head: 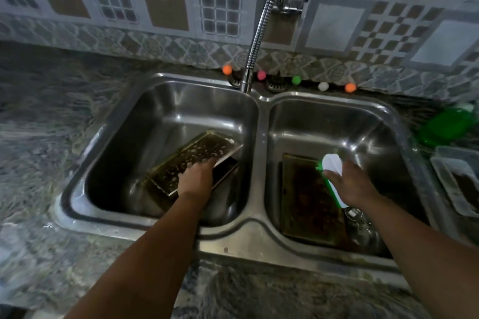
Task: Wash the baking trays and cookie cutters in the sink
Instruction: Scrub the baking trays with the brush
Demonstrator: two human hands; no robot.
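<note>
A steel double sink point(261, 124) fills the middle of the view. In its left basin a dark baking tray point(191, 155) speckled with soap foam lies tilted on top of another dark tray point(225, 168). My left hand point(195, 179) holds the foamy tray at its near right edge. In the right basin a third dark, stained tray point(308, 204) lies flat along the left wall. Above that tray's right edge my right hand point(348, 184) grips a white brush with green bristles point(332, 163). No cookie cutters show.
A flexible steel faucet point(256, 33) hangs over the divider, with no water visibly running. Small coloured balls point(227, 69) line the back rim. On the counter at right sit a green lid or dish point(445, 125) and clear plastic containers point(458, 176). The right basin's drain point(361, 220) is near my wrist.
</note>
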